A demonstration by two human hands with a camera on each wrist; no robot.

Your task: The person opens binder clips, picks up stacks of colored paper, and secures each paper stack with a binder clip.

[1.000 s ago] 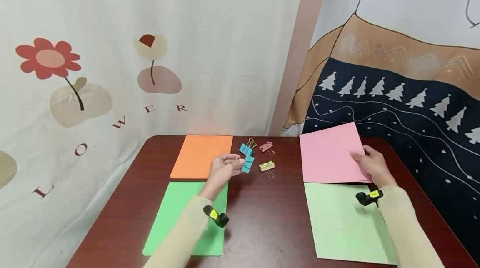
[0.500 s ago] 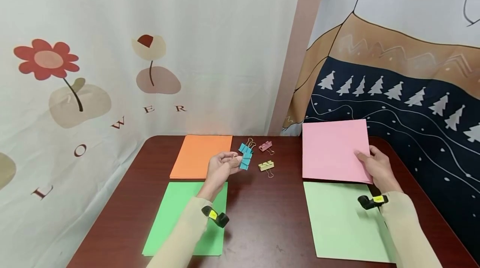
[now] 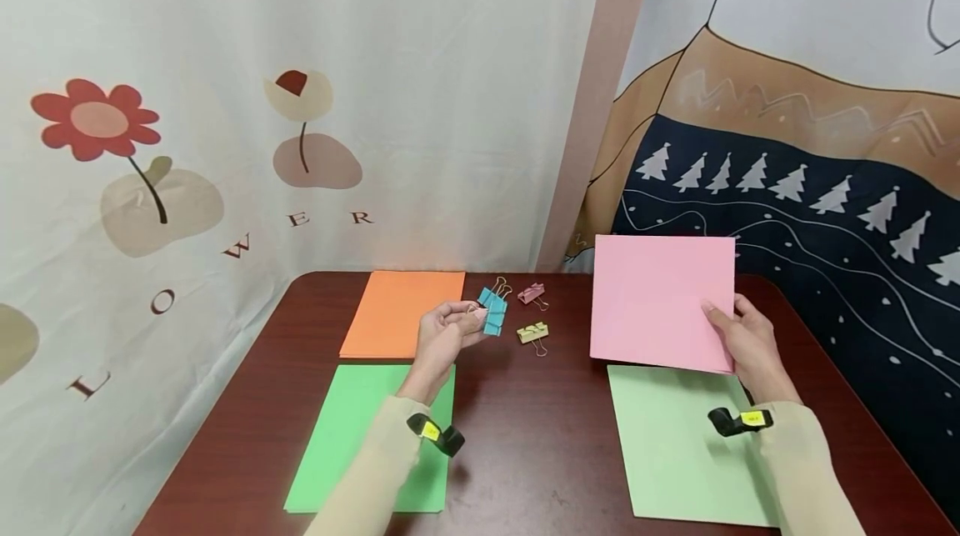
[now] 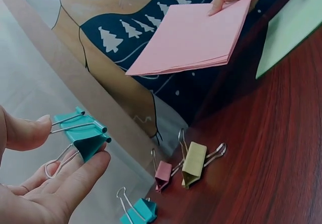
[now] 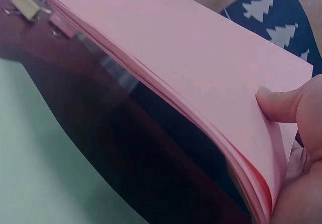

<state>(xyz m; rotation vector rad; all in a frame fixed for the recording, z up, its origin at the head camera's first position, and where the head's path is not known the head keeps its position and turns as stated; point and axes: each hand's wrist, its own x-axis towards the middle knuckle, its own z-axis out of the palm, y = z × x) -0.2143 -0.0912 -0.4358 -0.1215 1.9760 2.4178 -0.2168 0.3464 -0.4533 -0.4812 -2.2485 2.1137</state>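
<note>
My left hand pinches a teal binder clip by its wire handles, thumb on one and fingers under the other. My right hand grips a stack of pink paper at its right edge, thumb on top and fingers beneath. The stack is raised off the table, as the gap under it in the right wrist view shows. On the table near the left hand lie a second teal binder clip, a yellow binder clip and a pink binder clip.
Orange paper lies at the back left of the dark red table, with bright green paper in front of it. Pale green paper lies at the right, below the pink stack. Printed curtains hang behind the table.
The pink stack has been raised and levelled, then shifted slightly left by my right hand. My left hand stays nearly in place with the teal binder clip.
</note>
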